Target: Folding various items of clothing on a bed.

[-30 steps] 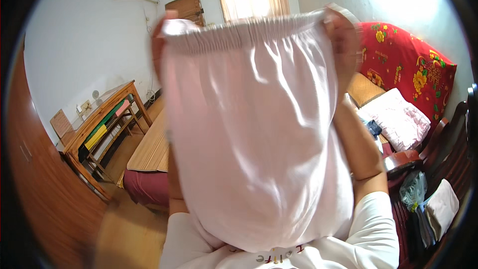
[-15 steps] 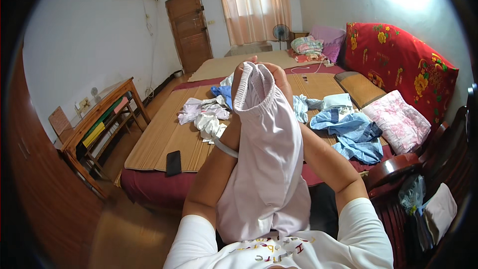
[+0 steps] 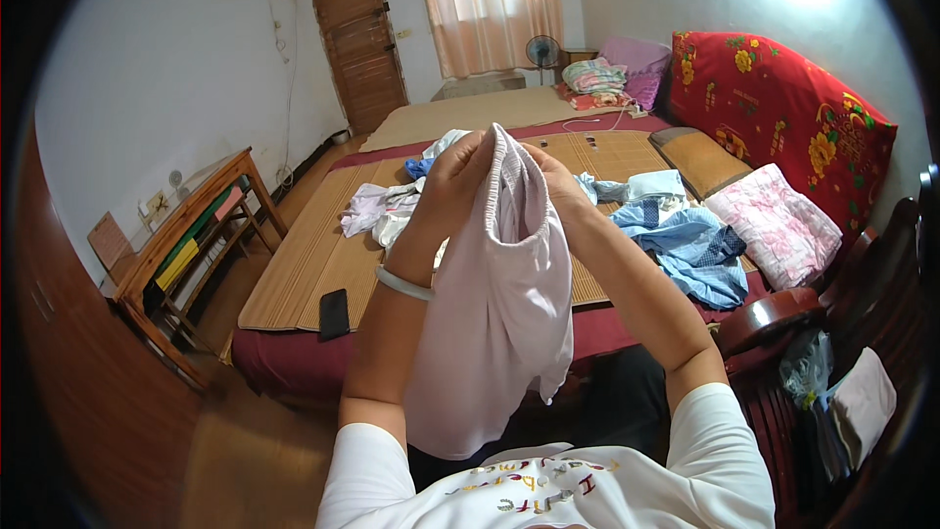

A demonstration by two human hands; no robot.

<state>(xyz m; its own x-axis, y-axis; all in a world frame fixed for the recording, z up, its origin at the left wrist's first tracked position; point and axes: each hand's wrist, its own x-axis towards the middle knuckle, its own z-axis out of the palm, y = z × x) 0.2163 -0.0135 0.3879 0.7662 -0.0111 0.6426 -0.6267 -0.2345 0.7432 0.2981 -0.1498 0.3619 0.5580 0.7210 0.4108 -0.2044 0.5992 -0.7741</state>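
Pale pink pants point(image 3: 499, 304) with a gathered elastic waistband hang in front of my chest, the waist opening uppermost. My left hand point(image 3: 456, 168) is closed on the left side of the waistband, its wrist wearing a light bangle point(image 3: 402, 283). On the opposite side, my right hand point(image 3: 555, 179) grips the band, its fingertips partly hidden by the cloth. Beyond my left forearm lie crumpled pale clothes point(image 3: 377, 208) and a blue garment point(image 3: 418, 168). Past my right forearm are blue clothes point(image 3: 685, 253) and a folded light-blue piece point(image 3: 657, 185).
A bed with a bamboo mat point(image 3: 284, 284) spreads ahead, a black phone point(image 3: 334, 313) near its front edge. To the right are a pink floral pillow point(image 3: 778, 225), a brown pillow point(image 3: 703, 165), a red headboard point(image 3: 783, 118) and a dark wooden chair point(image 3: 769, 321). A wooden desk point(image 3: 186, 225) stands left.
The pants have turned, and the waistband now looks narrower and more upright. My hands have moved slightly apart and lower, each at one side of the band. The view has shifted a little.
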